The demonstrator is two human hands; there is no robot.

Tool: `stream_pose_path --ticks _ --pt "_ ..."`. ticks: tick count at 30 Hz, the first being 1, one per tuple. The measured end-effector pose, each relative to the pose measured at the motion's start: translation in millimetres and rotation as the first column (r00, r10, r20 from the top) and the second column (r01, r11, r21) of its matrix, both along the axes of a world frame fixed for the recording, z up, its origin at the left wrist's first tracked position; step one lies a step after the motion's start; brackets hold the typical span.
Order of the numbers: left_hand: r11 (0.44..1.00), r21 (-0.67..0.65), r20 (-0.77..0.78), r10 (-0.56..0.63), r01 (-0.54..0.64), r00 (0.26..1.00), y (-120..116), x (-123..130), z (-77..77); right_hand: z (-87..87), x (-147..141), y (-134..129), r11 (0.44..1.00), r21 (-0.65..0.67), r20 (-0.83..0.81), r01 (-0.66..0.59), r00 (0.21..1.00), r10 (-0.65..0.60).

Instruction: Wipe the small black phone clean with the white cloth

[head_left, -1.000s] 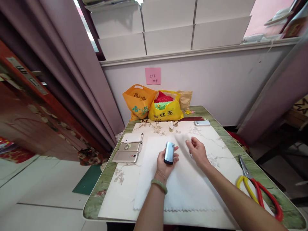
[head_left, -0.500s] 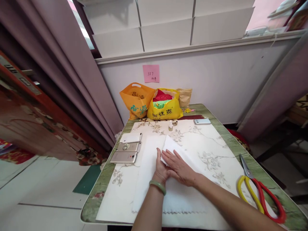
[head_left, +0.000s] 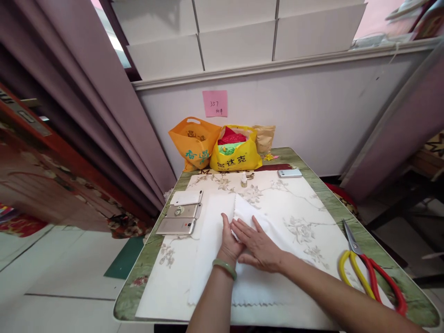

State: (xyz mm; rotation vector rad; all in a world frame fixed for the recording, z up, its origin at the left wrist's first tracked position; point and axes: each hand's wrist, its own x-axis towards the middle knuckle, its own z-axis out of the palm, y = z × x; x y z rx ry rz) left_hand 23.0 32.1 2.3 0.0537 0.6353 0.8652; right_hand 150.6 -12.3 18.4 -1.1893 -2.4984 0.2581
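A white cloth with zigzag-cut edges lies on the table, with part of it folded up to a corner under my hands. My left hand, wearing a pale green bangle, rests on the cloth with the palm turned up and the thumb stretched out; its other fingers are mostly hidden. Across it, my right hand lies flat, fingers extended over the left palm and the cloth's toothed edge. Scissors with one yellow and one red handle lie to the right, blades apart.
Three phones lie in a column at left, another phone at back right. A small bottle stands behind the cloth. Orange and yellow bags and a tan pouch stand along the wall.
The view has shifted slightly. My right hand's fingers are spread a little wider over the left palm; otherwise both hands and the cloth keep nearly the same pose.
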Motion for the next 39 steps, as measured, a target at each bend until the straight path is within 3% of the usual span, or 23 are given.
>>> stream_pose_path --ticks 4,6,11,13,17,19,22,24,30,32,36,39 --pt "0.991 0.125 0.066 0.031 -0.039 0.997 1 3 6.6 3.5 7 18 0.969 -0.085 0.029 0.233 0.972 -0.232" --pt "0.989 0.139 0.059 0.035 -0.043 0.998 0 3 7.3 3.4 7 16 0.956 -0.080 0.025 0.281 0.960 -0.280" --pt "0.999 0.019 -0.050 0.036 -0.035 0.998 -1 0 2.5 0.9 2 -5 0.999 -0.029 -0.011 0.041 0.999 -0.041" --pt "0.998 0.057 -0.022 0.035 -0.034 0.999 0 1 3.8 1.8 4 1 0.995 -0.066 -0.016 0.080 0.997 -0.081" --pt "0.984 0.173 0.072 0.020 -0.032 0.997 -1 3 7.7 3.8 7 16 0.948 -0.114 -0.009 0.297 0.954 -0.300" --pt "0.990 0.136 0.039 0.041 -0.046 0.998 -2 1 6.0 2.8 3 8 0.963 -0.072 -0.019 0.261 0.965 -0.263" --pt "0.999 0.036 -0.025 0.042 -0.041 0.999 -3 -1 1.6 0.1 -2 -9 0.997 -0.002 -0.033 0.077 0.996 -0.077" --pt "1.000 0.025 -0.018 0.018 -0.017 1.000 -3 -1 1.2 -0.2 -2 -8 0.999 -0.003 -0.032 0.044 0.999 -0.044" --pt "0.981 0.191 0.092 0.011 -0.029 0.996 -1 3 8.6 1.4 5 21 0.933 -0.111 0.014 0.342 0.939 -0.343" --pt "0.986 0.163 0.049 0.030 -0.038 0.998 -3 2 7.8 -0.4 2 12 0.949 -0.073 -0.006 0.308 0.951 -0.309" --pt "0.997 0.043 -0.043 0.061 -0.059 0.997 -5 0 4.6 -2.6 -4 -10 0.997 -0.024 -0.033 0.074 0.997 -0.074" --pt "0.995 0.096 0.026 0.027 -0.029 0.999 -4 1 7.7 0.4 -2 3 0.991 -0.052 -0.027 0.126 0.991 -0.128"
